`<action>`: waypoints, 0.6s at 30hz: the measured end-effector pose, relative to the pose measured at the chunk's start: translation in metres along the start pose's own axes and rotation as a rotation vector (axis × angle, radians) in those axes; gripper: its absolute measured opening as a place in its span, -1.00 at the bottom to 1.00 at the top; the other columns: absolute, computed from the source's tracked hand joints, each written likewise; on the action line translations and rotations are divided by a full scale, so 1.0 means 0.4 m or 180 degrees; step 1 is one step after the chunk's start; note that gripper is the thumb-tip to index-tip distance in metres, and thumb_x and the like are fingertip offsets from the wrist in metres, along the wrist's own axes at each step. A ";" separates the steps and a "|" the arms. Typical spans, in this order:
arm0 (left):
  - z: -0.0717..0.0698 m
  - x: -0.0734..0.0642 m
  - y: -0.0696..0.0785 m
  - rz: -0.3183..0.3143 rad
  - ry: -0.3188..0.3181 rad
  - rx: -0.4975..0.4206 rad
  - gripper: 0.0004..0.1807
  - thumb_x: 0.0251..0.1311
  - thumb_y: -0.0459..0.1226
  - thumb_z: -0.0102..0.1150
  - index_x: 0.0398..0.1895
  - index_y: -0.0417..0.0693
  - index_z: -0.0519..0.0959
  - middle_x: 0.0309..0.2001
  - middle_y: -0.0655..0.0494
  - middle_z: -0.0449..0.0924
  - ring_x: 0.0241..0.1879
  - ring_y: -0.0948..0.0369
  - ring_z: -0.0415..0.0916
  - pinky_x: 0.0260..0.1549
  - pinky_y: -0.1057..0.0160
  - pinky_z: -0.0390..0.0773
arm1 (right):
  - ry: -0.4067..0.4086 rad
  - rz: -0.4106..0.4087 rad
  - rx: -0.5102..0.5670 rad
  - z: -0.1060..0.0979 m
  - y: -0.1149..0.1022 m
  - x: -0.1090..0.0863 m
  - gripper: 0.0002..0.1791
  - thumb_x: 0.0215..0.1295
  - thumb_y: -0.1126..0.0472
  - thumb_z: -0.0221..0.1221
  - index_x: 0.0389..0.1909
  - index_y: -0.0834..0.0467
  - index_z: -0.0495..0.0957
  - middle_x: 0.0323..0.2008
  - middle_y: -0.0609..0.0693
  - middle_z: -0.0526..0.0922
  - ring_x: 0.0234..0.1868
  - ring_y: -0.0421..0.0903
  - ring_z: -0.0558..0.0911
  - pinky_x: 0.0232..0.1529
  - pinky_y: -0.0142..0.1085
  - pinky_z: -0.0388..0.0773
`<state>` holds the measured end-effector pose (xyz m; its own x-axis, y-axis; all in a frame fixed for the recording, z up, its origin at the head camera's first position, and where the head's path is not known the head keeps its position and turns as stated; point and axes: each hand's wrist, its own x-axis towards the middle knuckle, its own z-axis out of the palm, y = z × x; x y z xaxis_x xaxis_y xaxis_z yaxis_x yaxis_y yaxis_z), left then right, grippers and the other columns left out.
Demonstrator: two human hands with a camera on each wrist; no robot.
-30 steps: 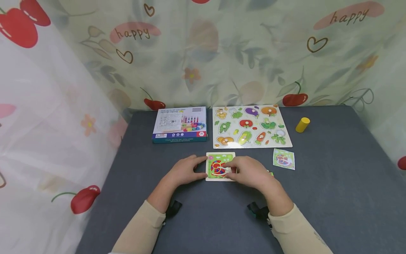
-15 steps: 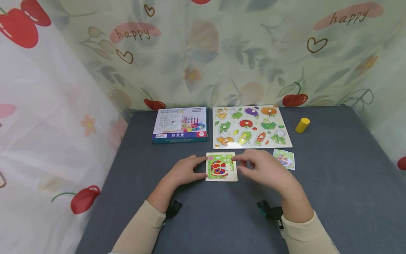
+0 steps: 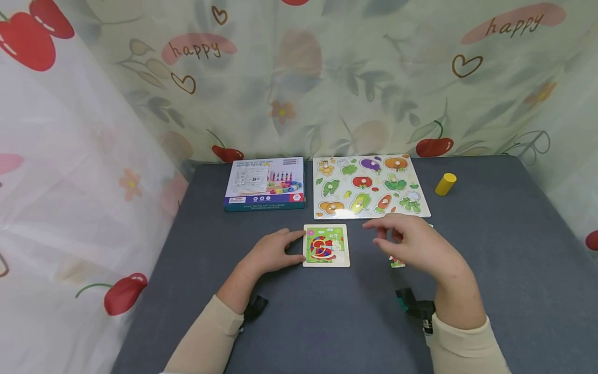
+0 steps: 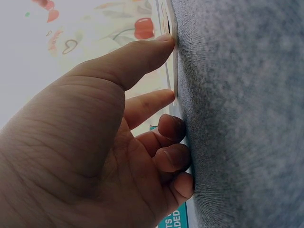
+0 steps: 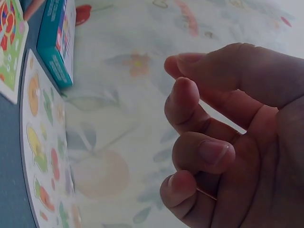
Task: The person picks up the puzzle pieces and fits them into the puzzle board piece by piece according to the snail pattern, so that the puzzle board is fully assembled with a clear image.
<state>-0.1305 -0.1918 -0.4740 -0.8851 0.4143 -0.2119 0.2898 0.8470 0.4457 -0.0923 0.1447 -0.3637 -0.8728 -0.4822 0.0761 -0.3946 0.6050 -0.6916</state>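
Note:
A small square snail puzzle (image 3: 325,246) in a pale wooden frame lies on the dark cloth. My left hand (image 3: 273,253) rests thumb and index fingertip against its left edge, as the left wrist view also shows at the board's edge (image 4: 175,71); its other fingers are loosely bent. My right hand (image 3: 418,244) hovers to the right of the puzzle, fingers loosely curled with nothing between them. Partly under that hand lies a colourful puzzle piece (image 3: 397,263). The snail picture card (image 3: 432,226) is almost wholly hidden behind the right hand.
Behind the snail puzzle lie a large vegetable puzzle board (image 3: 371,187) and a flat toy box (image 3: 264,184). A yellow cylinder (image 3: 446,184) stands at the far right. A patterned curtain (image 3: 299,78) hangs along the table's back edge.
My right hand has left the snail puzzle and moved right, over the picture card, uncovering the puzzle's right side. My left hand has stayed at the left edge.

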 end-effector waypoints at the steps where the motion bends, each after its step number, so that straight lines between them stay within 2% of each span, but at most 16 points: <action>1: 0.000 0.000 0.000 -0.0002 -0.0003 -0.0003 -0.19 0.24 0.14 0.37 0.52 0.14 0.39 -0.33 0.16 0.40 -0.37 0.21 0.38 -0.42 0.21 0.33 | 0.0000 0.0026 0.0004 -0.005 0.003 -0.002 -0.71 0.36 0.30 0.31 0.07 0.07 0.70 -0.35 -0.14 0.53 -0.59 -0.17 0.40 -0.46 -0.30 0.42; 9: -0.001 -0.002 0.001 -0.0014 0.0001 0.0004 -0.19 0.24 0.14 0.37 0.52 0.16 0.39 -0.33 0.16 0.40 -0.37 0.20 0.37 -0.42 0.22 0.32 | -0.0085 0.0311 0.0043 -0.035 0.044 -0.014 -0.72 0.32 0.20 0.39 0.03 0.07 0.69 -0.36 -0.13 0.54 -0.54 -0.15 0.40 -0.40 -0.30 0.40; 13: -0.002 -0.002 0.001 -0.0006 0.0000 -0.0004 -0.19 0.24 0.14 0.37 0.52 0.14 0.39 -0.32 0.16 0.40 -0.37 0.20 0.37 -0.42 0.21 0.31 | -0.0236 0.0485 0.0171 -0.044 0.076 -0.016 -0.74 0.31 0.22 0.38 0.00 0.11 0.68 -0.37 -0.08 0.53 -0.52 -0.14 0.44 -0.37 -0.29 0.44; 18: -0.003 -0.002 0.000 0.0003 -0.0007 0.0005 -0.19 0.24 0.14 0.37 0.53 0.15 0.38 -0.33 0.15 0.40 -0.38 0.20 0.37 -0.42 0.21 0.31 | -0.0442 0.0635 0.0313 -0.047 0.116 -0.015 -0.72 0.29 0.27 0.36 0.00 0.21 0.66 -0.36 -0.02 0.50 -0.39 -0.05 0.49 -0.33 -0.27 0.48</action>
<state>-0.1301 -0.1925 -0.4729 -0.8841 0.4158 -0.2134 0.2911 0.8471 0.4446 -0.1108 0.1876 -0.3826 -0.8800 -0.4460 -0.1632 -0.1830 0.6356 -0.7500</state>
